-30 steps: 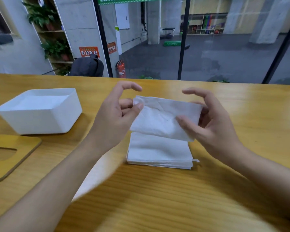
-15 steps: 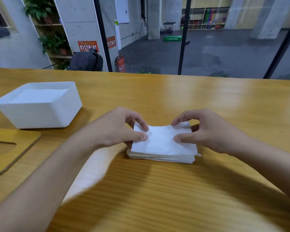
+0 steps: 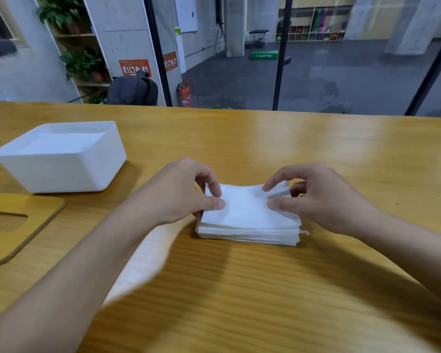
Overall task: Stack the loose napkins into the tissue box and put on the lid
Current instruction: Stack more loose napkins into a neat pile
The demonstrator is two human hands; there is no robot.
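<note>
A stack of white napkins point(image 3: 247, 225) lies on the wooden table point(image 3: 316, 154) in front of me. My left hand point(image 3: 178, 192) pinches the left edge of the top napkin between thumb and fingers. My right hand point(image 3: 321, 197) pinches its right edge the same way, and that edge is lifted slightly. The open white tissue box point(image 3: 61, 169) stands at the left, with white napkins inside. Its wooden lid point(image 3: 18, 225), with an oval slot, lies flat in front of the box.
Another white napkin point(image 3: 148, 261) lies flat under my left forearm. A glass wall with black frames runs behind the table's far edge. A dark backpack point(image 3: 133, 90) and a red fire extinguisher point(image 3: 185, 94) stand beyond it.
Both hands brought the held napkin down onto the stack. They now pinch the top napkin at both edges, the right edge lifting slightly.
</note>
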